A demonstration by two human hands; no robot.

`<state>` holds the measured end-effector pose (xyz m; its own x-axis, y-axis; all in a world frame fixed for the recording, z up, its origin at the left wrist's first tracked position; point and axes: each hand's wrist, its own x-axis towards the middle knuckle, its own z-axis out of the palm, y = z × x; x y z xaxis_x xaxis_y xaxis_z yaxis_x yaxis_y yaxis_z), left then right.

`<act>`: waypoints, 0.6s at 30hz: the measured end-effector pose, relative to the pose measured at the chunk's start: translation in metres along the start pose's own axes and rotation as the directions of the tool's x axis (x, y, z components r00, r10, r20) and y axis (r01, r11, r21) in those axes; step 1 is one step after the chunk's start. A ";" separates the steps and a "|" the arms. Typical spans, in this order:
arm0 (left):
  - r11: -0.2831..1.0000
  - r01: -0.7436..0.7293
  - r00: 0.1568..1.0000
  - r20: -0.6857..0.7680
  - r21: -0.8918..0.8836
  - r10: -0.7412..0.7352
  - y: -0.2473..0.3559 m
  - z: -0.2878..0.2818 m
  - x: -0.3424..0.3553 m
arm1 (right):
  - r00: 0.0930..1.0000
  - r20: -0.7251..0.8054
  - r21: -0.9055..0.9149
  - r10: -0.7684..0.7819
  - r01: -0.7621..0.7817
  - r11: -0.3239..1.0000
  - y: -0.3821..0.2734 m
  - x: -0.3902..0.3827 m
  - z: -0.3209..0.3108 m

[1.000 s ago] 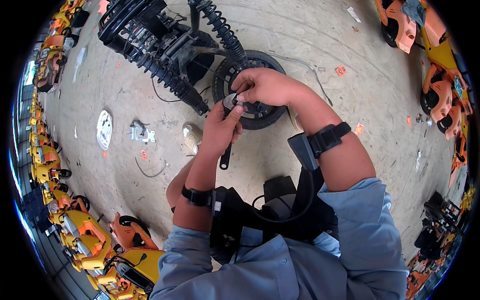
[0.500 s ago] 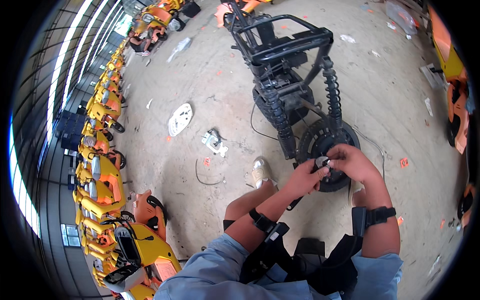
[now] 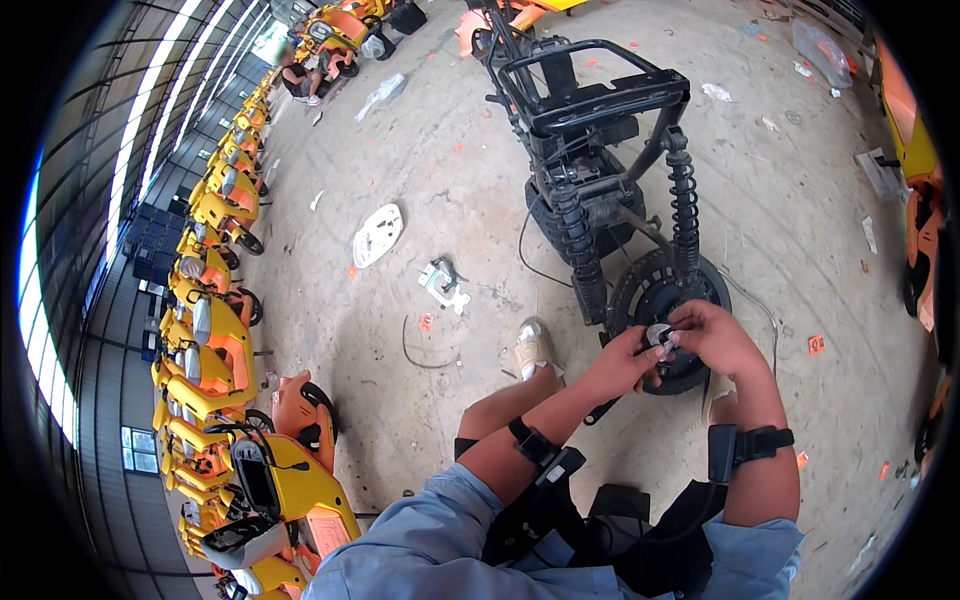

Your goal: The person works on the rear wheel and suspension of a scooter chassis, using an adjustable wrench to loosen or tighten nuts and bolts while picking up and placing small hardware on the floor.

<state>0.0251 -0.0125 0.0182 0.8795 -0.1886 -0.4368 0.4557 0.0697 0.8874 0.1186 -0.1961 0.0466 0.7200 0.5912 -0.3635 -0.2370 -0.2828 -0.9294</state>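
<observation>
My left hand point(image 3: 628, 360) and my right hand point(image 3: 706, 334) meet over the wheel point(image 3: 738, 318) of a stripped black scooter frame point(image 3: 600, 95). Between my fingertips is a small, round, silvery-grey metal piece point(image 3: 657, 334). The left thumb and fingers are closed on its lower left side. My right fingers pinch at its upper right edge, where something small and dark shows. Whether the piece touches the wheel hub behind it I cannot tell. Two black coil-spring shock absorbers point(image 3: 685, 205) rise from beside the wheel.
A white oval plastic cover point(image 3: 377, 236), a pale bracket-like part point(image 3: 443, 285) and a bent black hose point(image 3: 425, 362) lie on the concrete floor to the left. Yellow scooters point(image 3: 225, 335) line the left side. A person point(image 3: 297, 80) sits far off. Thin cable point(image 3: 765, 310) runs beside the wheel.
The view has shifted a little, so the frame and floor parts sit farther right and lower. Both hands stay together on the small metal piece, with fingers slightly rearranged.
</observation>
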 end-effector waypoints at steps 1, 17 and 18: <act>1.000 0.010 1.000 0.002 0.012 -0.010 -0.001 -0.001 0.001 | 1.000 0.003 -0.002 0.000 0.000 1.000 0.001 0.000 0.001; 0.992 -0.013 0.996 -0.090 0.125 0.024 -0.009 -0.011 0.010 | 1.000 0.009 -0.065 0.002 -0.002 0.998 -0.013 0.014 0.008; 0.989 0.022 0.994 -0.105 0.148 -0.007 -0.006 -0.012 0.009 | 1.000 0.008 -0.064 -0.015 0.015 0.998 -0.011 0.017 0.009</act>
<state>0.0321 -0.0033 0.0070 0.8859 -0.0850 -0.4560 0.4501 -0.0798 0.8894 0.1278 -0.1759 0.0501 0.7184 0.6010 -0.3503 -0.1840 -0.3214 -0.9289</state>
